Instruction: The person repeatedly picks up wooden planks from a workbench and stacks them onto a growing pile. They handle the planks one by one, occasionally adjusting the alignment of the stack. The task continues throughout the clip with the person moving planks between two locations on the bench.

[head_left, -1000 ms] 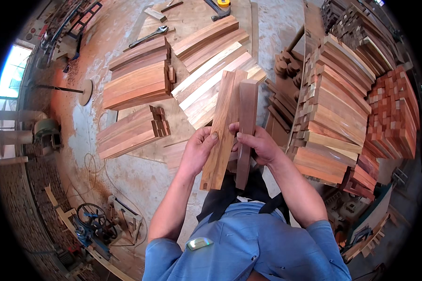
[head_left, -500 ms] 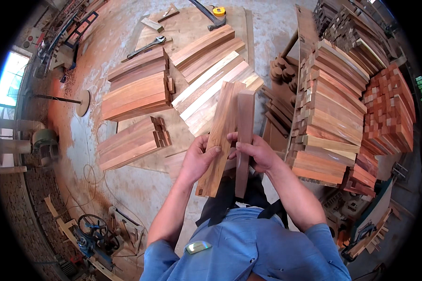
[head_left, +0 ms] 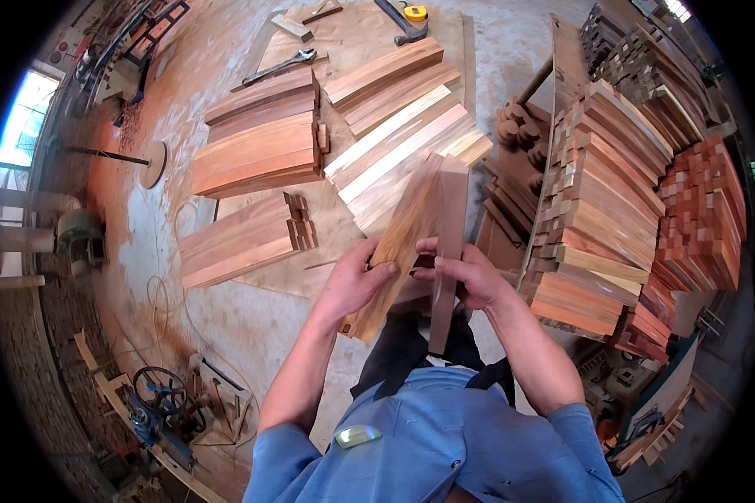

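My left hand [head_left: 354,283] is closed round a brown-grained wooden board [head_left: 404,225], thumb lying across its face. In my right hand [head_left: 476,275] a second, darker wooden board [head_left: 448,251] stands on edge, pinched between thumb and fingers. Both boards are held in front of my body, their far ends close together and their near ends apart. Just beyond them lies a stack of pale boards [head_left: 398,159]. Reddish-brown boards [head_left: 256,151] are piled to its left, with a lower pile [head_left: 239,239] nearer me and another pile [head_left: 386,80] farther off.
An adjustable wrench [head_left: 281,67], a hammer [head_left: 404,29] and a yellow tape measure [head_left: 415,12] lie at the far side. Tall board stacks [head_left: 604,210] and redder blocks [head_left: 700,222] line the right. A machine with a handwheel [head_left: 164,394] stands at lower left.
The piles and tools have shifted right and slightly in the view. Both boards stay in my hands, their far ends now closer together and slightly lower in the picture.
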The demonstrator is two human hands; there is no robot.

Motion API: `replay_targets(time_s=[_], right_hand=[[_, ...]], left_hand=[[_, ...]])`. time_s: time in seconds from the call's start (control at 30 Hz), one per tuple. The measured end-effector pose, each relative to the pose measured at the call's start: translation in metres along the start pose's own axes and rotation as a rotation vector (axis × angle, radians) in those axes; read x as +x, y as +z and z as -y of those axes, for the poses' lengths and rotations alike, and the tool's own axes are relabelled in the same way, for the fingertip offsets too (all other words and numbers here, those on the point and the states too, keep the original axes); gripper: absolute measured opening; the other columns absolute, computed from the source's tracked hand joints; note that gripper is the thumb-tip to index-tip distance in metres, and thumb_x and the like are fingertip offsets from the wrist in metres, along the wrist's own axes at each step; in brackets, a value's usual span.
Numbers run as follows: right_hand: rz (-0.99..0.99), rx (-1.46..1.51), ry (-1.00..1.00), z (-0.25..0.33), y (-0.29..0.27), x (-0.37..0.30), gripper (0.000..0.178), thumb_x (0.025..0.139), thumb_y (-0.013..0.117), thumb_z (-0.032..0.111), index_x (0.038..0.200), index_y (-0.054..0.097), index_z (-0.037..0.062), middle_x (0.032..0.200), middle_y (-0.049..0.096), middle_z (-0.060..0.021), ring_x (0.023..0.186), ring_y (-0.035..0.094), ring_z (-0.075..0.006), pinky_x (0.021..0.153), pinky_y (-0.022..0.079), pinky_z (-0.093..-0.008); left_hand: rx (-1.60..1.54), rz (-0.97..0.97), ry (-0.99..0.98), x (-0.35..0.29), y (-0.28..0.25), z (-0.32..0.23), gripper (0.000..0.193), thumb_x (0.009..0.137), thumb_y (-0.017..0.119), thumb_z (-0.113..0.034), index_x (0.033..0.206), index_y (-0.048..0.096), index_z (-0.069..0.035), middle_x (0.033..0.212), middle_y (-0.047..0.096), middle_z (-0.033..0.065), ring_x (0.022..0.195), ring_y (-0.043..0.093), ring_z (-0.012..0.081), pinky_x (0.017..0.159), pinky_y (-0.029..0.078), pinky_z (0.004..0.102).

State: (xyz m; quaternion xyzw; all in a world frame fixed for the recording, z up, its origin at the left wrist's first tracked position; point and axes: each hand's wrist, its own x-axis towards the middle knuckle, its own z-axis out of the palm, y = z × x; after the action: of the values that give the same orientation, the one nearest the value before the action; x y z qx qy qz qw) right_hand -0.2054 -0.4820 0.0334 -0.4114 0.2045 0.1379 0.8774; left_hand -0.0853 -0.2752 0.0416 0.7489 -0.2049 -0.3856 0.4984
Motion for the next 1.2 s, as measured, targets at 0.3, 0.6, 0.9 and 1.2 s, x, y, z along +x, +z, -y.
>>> replay_targets(time_s=[0.3, 0.6, 0.9, 1.2], right_hand=[[-0.002, -0.003, -0.061, -0.001, 0.003, 0.010, 0.051, 0.093, 0.064, 0.015, 0.138, 0.050, -0.0045, 0.128, 0.059, -0.0123, 0.108, 0.064, -0.0212, 0.097, 0.052, -0.0364], [0.009, 0.089, -0.203, -0.004, -0.024, -0.006, 0.050, 0.094, 0.059, 0.015, 0.139, 0.048, -0.0050, 0.134, 0.055, -0.0172, 0.119, 0.059, -0.0281, 0.101, 0.050, -0.0430], [-0.061, 0.068, -0.190, -0.012, -0.022, -0.006, 0.055, 0.093, 0.062, 0.020, 0.140, 0.047, -0.0049, 0.131, 0.057, -0.0186, 0.118, 0.060, -0.0308, 0.102, 0.050, -0.0432], [-0.047, 0.021, -0.190, -0.008, -0.016, -0.006, 0.056, 0.092, 0.064, 0.022, 0.139, 0.048, -0.0046, 0.130, 0.057, -0.0189, 0.113, 0.062, -0.0292, 0.099, 0.051, -0.0413]], left_hand=[[-0.384, 0.049, -0.117, 0.011, -0.013, 0.010, 0.040, 0.095, 0.066, -0.018, 0.130, 0.059, -0.001, 0.113, 0.066, 0.0074, 0.105, 0.059, 0.0139, 0.093, 0.047, 0.0301], [-0.739, 0.077, -0.191, 0.016, -0.034, 0.038, 0.030, 0.099, 0.059, -0.016, 0.126, 0.057, -0.002, 0.103, 0.066, 0.0083, 0.090, 0.065, 0.0164, 0.078, 0.054, 0.0303], [-0.831, 0.072, -0.211, 0.020, -0.042, 0.035, 0.028, 0.101, 0.055, -0.018, 0.123, 0.055, -0.001, 0.099, 0.066, 0.0124, 0.083, 0.069, 0.0219, 0.074, 0.058, 0.0327], [-0.863, 0.015, -0.167, 0.024, -0.054, 0.030, 0.029, 0.101, 0.056, -0.020, 0.122, 0.055, -0.001, 0.095, 0.067, 0.0106, 0.076, 0.069, 0.0197, 0.068, 0.058, 0.0292]])
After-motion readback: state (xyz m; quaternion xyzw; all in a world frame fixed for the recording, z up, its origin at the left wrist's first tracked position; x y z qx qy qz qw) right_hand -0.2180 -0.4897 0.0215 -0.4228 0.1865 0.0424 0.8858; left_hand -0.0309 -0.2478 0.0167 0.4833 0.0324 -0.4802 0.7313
